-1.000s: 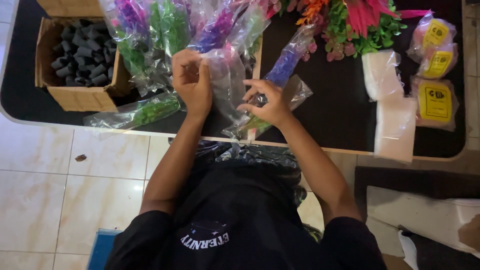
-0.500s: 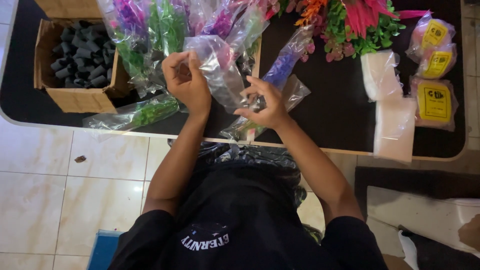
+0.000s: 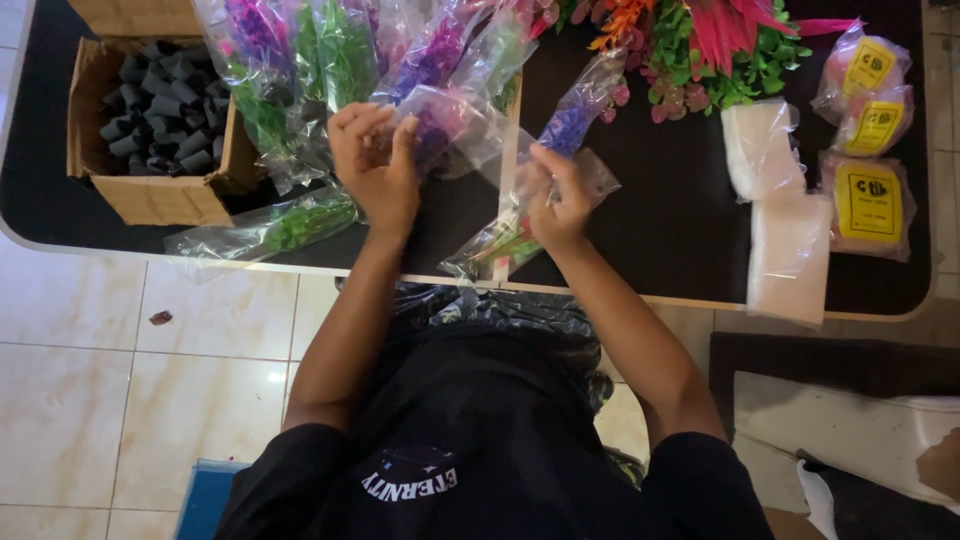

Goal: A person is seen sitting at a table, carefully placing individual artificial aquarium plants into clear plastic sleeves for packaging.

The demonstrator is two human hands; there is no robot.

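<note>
Bag [image 3: 455, 120], clear plastic with a purple flower in it, sits mid-frame above the black worktop [image 3: 660, 230]. Left hand [image 3: 375, 165] has its fingers closed on the bag's edge. Right hand [image 3: 555, 195] looks like it's pinching a second wrapped flower [image 3: 500, 240], hard to tell. Box [image 3: 150, 195] upper left.

Glossy clear plastic sleeve [image 3: 455, 115] crinkled between both hands, matt black desk [image 3: 660, 220], rough brown cardboard box [image 3: 160, 195] of dull black foam pieces [image 3: 160, 135], shiny pale floor tiles [image 3: 100, 380], plastic-looking artificial flowers [image 3: 700, 45]
</note>
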